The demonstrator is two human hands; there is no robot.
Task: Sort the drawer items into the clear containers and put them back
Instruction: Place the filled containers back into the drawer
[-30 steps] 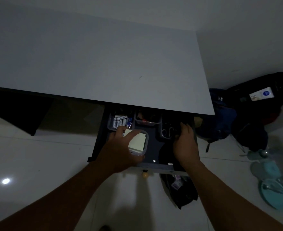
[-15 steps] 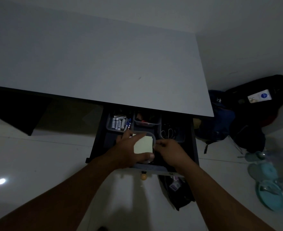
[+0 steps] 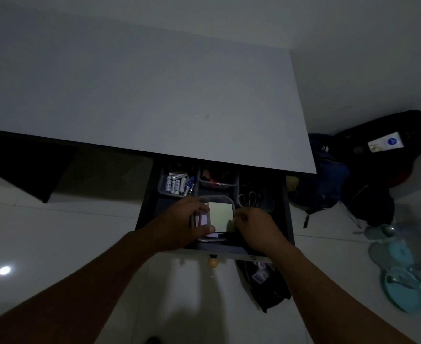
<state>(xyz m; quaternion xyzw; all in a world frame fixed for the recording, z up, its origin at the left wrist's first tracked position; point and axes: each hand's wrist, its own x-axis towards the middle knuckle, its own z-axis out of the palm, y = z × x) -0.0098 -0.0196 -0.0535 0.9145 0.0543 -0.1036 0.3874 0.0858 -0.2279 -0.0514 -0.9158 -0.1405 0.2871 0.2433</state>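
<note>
Clear rounded-rectangle plastic container [image 3: 231,203] w/ pale yellow sticky-note pad [image 3: 219,216] inside sits in the front-middle of the open dark drawer [image 3: 288,219], under the white desk top [image 3: 140,95]. Lilac/pink note pads [image 3: 203,219] lie at its left side, partly under the fingers. Left hand [image 3: 188,223] grips the container's left side: fingers curled over the far-left rim, thumb pressed along the near edge, so it's grasping the container. Right hand [image 3: 254,225] is at the container's right edge, fingers bunched in a pinch touching the rim; can't tell if it holds anything. Behind, at the drawer's back: clear tub of white AA batteries [image 3: 176,186] at left, second clear tub w/ dark and red bits [image 3: 218,181] in the middle, scissors [image 3: 247,198] to the right in shadow. Round wooden knob [image 3: 213,262] on the drawer front, near side.
</note>
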